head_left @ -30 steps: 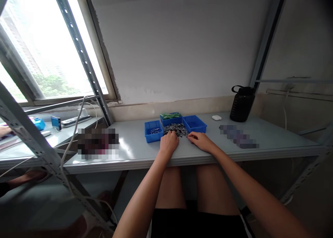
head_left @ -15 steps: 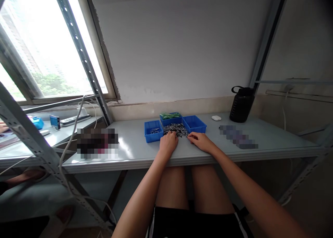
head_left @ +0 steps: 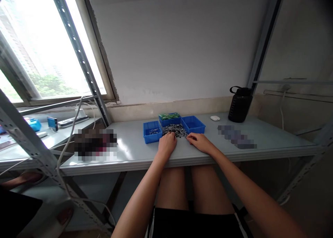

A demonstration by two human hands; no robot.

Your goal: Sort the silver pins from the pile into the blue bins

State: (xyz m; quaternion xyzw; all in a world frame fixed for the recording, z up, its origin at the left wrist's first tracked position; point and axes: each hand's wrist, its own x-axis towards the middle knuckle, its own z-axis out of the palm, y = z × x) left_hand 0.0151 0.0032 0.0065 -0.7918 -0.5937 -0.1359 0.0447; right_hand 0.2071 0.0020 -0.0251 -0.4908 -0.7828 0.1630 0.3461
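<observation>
A loose pile of small metal pieces like screws (head_left: pixel 176 129), silvery and dark, lies on the table among three blue bins. My left hand (head_left: pixel 167 143) rests at the pile's front left edge, its fingers curled down into the pieces with the tips hidden. At the front right edge of the pile, my right hand (head_left: pixel 199 141) has thumb and fingers pinched together; anything between them is too small to make out. The left blue bin (head_left: pixel 152 139) contains some similar thin pieces. Green packets (head_left: pixel 169 116) fill the back bin (head_left: pixel 170 121). The right blue bin (head_left: pixel 194 128) stands just beyond my right hand.
A black bottle (head_left: pixel 240 105) and a white earphone case (head_left: pixel 214 118) stand toward the back right. Blurred items lie at both sides of the table (head_left: pixel 135 155). Metal shelf posts and a cable (head_left: pixel 68 144) run along the left; another person's arm shows lower left.
The view has shifted slightly. Both hands stay at the pile's front edge, with only small finger movement. At lower left, the other person's dark clothing has shifted.
</observation>
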